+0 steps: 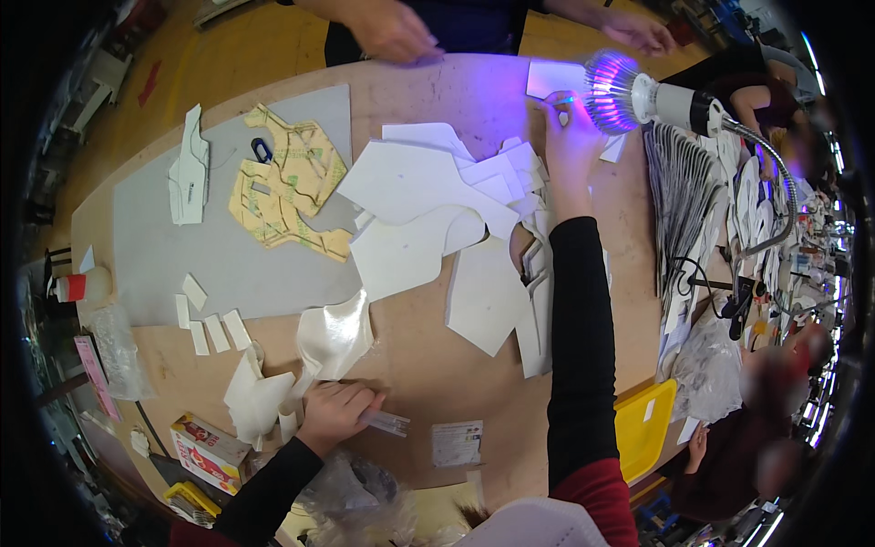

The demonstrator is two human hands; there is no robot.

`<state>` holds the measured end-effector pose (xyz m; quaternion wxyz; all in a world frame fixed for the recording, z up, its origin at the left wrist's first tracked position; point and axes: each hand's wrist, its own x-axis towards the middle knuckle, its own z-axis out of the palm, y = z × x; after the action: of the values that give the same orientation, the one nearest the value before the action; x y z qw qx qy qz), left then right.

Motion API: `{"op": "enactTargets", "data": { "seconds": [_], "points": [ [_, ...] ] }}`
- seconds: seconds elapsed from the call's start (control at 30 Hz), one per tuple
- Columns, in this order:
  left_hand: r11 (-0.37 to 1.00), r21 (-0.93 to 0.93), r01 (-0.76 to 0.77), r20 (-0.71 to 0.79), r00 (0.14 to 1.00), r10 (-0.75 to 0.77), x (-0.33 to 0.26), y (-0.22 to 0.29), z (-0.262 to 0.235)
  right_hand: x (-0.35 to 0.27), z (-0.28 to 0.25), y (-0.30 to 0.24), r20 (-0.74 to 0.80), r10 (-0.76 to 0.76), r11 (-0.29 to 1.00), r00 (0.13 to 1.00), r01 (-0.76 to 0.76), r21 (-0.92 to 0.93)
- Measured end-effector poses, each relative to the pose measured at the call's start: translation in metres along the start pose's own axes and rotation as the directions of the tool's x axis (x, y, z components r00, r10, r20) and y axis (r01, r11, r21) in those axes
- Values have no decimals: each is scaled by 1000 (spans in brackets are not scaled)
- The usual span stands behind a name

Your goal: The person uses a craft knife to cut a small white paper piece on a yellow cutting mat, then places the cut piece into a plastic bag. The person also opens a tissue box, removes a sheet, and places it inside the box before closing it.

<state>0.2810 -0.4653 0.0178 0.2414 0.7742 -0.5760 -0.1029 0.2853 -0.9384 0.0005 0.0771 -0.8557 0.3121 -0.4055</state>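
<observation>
My left hand rests on the wooden table near its front edge, fingers closed on a small clear plastic piece. A glossy white sheet lies just above it. My right hand reaches far across the table and holds a small item up under the glowing violet lamp head. What the item is cannot be made out. Between my arms lies a heap of white cut-out pieces.
A grey mat carries a yellow patterned cut-out and small white strips. Another person's hands work at the far edge. A stack of pieces, a yellow tray and a red box stand around.
</observation>
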Motion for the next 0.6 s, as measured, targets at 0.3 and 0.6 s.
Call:
{"op": "enactTargets", "data": {
  "seconds": [0.3,0.6],
  "points": [
    [999,14,-35,-48,998,36,2,3,-3,-22,-20,-59,185,-197,915,963,248,-317],
    [972,-125,201,244,955,-166,-6,-5,-2,-104,-215,-212,58,492,807,869,-480,345]
  ]
}}
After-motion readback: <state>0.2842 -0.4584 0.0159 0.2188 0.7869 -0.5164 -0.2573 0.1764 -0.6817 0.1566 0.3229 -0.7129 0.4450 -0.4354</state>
